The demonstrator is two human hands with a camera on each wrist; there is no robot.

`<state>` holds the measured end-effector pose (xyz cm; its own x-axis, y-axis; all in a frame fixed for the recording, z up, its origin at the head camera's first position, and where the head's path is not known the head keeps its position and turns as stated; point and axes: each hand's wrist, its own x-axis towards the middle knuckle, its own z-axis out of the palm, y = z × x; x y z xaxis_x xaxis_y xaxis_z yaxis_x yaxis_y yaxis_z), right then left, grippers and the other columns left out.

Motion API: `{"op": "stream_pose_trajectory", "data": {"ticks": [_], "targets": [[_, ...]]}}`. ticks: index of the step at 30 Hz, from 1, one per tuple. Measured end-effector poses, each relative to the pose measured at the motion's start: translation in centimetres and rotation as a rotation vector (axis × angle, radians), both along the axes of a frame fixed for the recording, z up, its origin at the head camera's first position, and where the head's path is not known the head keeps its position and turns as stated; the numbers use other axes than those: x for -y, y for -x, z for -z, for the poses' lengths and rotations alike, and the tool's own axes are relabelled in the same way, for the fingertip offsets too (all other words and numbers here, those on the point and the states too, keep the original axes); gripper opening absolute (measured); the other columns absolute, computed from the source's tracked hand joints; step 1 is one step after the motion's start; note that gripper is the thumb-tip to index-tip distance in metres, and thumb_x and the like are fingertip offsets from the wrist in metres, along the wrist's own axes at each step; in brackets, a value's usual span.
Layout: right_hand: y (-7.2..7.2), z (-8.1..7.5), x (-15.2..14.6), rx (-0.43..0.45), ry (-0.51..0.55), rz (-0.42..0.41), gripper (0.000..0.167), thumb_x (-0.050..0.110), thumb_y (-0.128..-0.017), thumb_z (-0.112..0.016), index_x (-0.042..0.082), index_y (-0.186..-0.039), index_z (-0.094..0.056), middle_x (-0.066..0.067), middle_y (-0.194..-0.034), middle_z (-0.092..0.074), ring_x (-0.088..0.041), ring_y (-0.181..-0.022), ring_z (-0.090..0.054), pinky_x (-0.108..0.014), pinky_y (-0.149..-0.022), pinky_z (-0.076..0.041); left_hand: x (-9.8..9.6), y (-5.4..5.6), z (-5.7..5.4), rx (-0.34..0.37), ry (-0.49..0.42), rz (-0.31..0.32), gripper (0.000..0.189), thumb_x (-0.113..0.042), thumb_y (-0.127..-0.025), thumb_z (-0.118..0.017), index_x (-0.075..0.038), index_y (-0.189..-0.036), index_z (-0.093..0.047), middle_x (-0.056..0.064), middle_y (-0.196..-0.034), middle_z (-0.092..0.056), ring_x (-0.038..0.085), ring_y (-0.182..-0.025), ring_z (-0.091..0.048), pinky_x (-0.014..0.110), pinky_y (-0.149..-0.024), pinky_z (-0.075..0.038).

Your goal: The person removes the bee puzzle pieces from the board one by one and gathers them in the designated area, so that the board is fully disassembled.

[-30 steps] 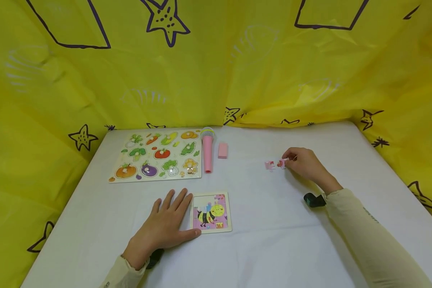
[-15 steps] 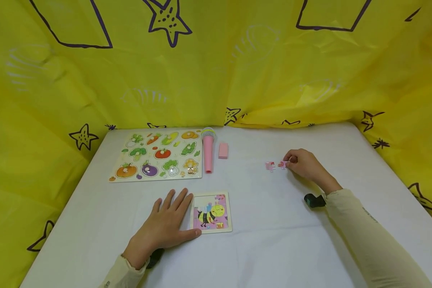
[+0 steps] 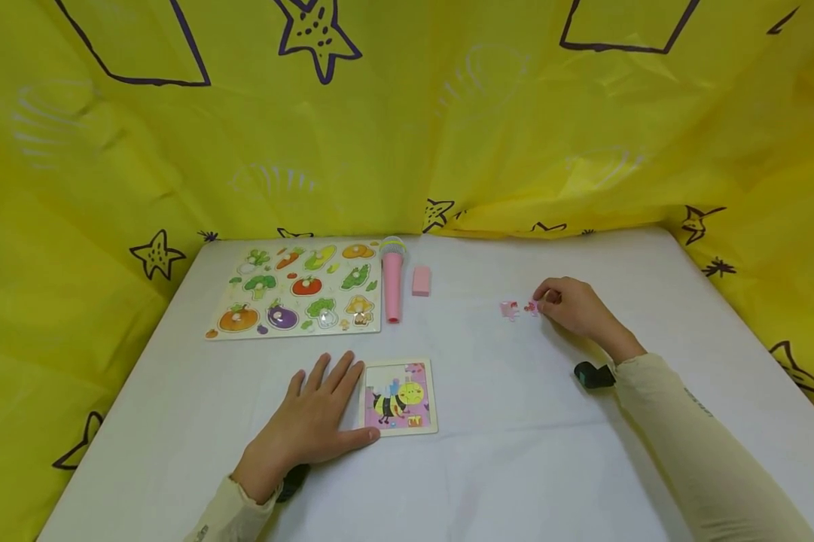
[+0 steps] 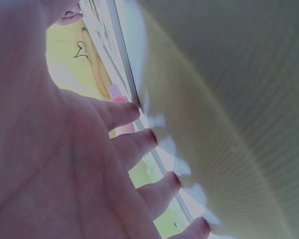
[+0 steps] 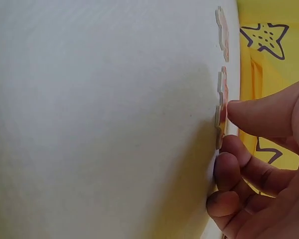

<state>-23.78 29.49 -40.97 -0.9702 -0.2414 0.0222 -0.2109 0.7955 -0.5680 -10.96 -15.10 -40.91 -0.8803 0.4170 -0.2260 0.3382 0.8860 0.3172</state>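
My left hand (image 3: 312,421) lies spread on the table, fingers straight. Its thumb and index fingertips rest at the left edge of a small square jigsaw board (image 3: 433,399) with a bee picture; the top left of that picture is bare. In the left wrist view, the palm and several fingertips (image 4: 149,137) show. Farther right, my right hand (image 3: 572,307) pinches a pink jigsaw piece (image 3: 531,306) low at the tabletop, thumb on top and index finger at its edge. Another pink piece (image 5: 223,35) lies flat just beyond it.
A vegetable peg puzzle (image 3: 298,301) lies at the back left. Beside it are a pink toy microphone (image 3: 392,286) and a pink block (image 3: 421,281). A yellow patterned cloth (image 3: 407,135) hangs behind and along the sides of the white table (image 3: 501,467).
The pinched jigsaw piece has turned slightly under my right fingers, and that hand stays in place. My left hand has kept still at the board.
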Motion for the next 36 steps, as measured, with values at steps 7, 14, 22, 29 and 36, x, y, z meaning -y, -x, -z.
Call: {"op": "stream_pose_trajectory", "data": {"ticks": [7, 14, 22, 29, 36], "targets": [[-0.5, -0.6, 0.9, -0.052, 0.039, 0.036, 0.021, 0.008, -0.102, -0.066, -0.007, -0.115, -0.071, -0.018, -0.097, -0.068, -0.034, -0.09, -0.059, -0.046, -0.08, -0.049, 0.2, 0.1, 0.2, -0.008, -0.007, 0.006, 0.103, -0.064, -0.093, -0.074, -0.007, -0.168, -0.033, 0.014, -0.176, -0.023, 0.049, -0.16, -0.014, 0.075, -0.12, -0.014], [-1.4, -0.6, 4.3, -0.14, 0.112, -0.023, 0.015, 0.0, -0.101, -0.066, -0.007, -0.112, -0.073, -0.018, -0.099, -0.067, -0.031, -0.089, -0.059, -0.045, -0.08, -0.048, 0.2, 0.1, 0.0, -0.01, -0.006, 0.004, 0.103, -0.063, -0.093, -0.074, -0.007, -0.168, -0.033, 0.015, -0.176, -0.024, 0.05, -0.16, -0.015, 0.075, -0.12, -0.015], [-2.7, -0.2, 8.3, -0.16, 0.186, -0.117, 0.013, -0.002, -0.099, -0.067, -0.004, -0.109, -0.076, -0.013, -0.1, -0.069, -0.028, -0.089, -0.061, -0.044, -0.079, -0.05, 0.1, 0.0, 0.0, -0.005, -0.005, 0.005, 0.102, -0.063, -0.093, -0.074, -0.007, -0.168, -0.033, 0.014, -0.176, -0.024, 0.049, -0.16, -0.014, 0.075, -0.12, -0.015], [-3.8, -0.1, 11.4, -0.092, 0.2, -0.176, 0.011, 0.001, -0.099, -0.068, -0.001, -0.107, -0.076, -0.008, -0.097, -0.065, -0.025, -0.088, -0.059, -0.042, -0.079, -0.05, 0.1, 0.0, 0.1, -0.008, -0.005, 0.009, 0.102, -0.063, -0.093, -0.075, -0.007, -0.168, -0.034, 0.015, -0.176, -0.024, 0.049, -0.16, -0.015, 0.075, -0.12, -0.015], [-5.1, 0.3, 14.0, -0.057, 0.179, -0.265, 0.012, 0.002, -0.1, -0.068, 0.0, -0.108, -0.076, -0.005, -0.1, -0.064, -0.021, -0.09, -0.059, -0.04, -0.083, -0.053, 0.1, 0.0, 0.0, -0.009, 0.0, 0.006, 0.102, -0.064, -0.093, -0.074, -0.007, -0.168, -0.034, 0.014, -0.176, -0.024, 0.049, -0.16, -0.015, 0.075, -0.12, -0.015]]}}
